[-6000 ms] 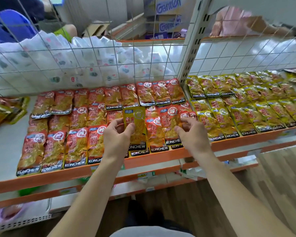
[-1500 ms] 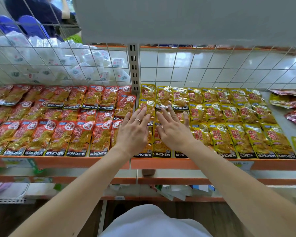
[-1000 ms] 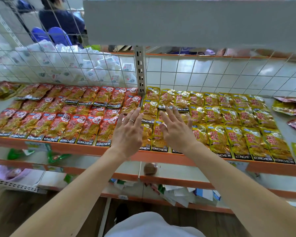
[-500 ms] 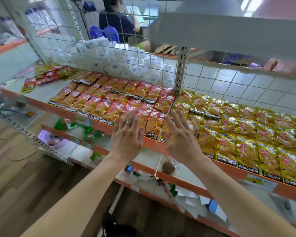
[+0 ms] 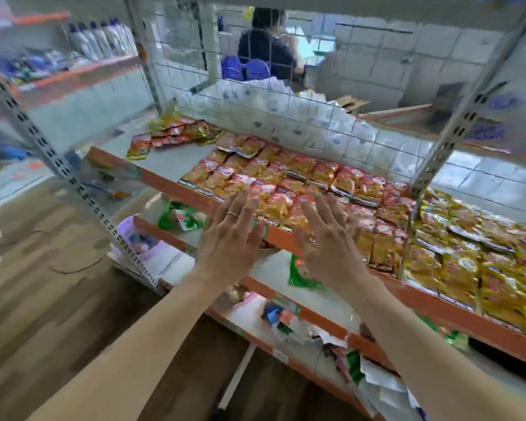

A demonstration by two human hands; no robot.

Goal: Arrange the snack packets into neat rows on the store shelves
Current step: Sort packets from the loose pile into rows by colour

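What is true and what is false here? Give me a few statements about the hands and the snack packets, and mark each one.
1. The left hand and right hand are both open and hold nothing. True.
2. The ring is on the right hand. False: it is on the left hand.
3. The yellow packets lie left of the red packets. False: they lie to the right of them.
4. A loose pile of packets lies at the far left end of the shelf, apart from the rows. True.
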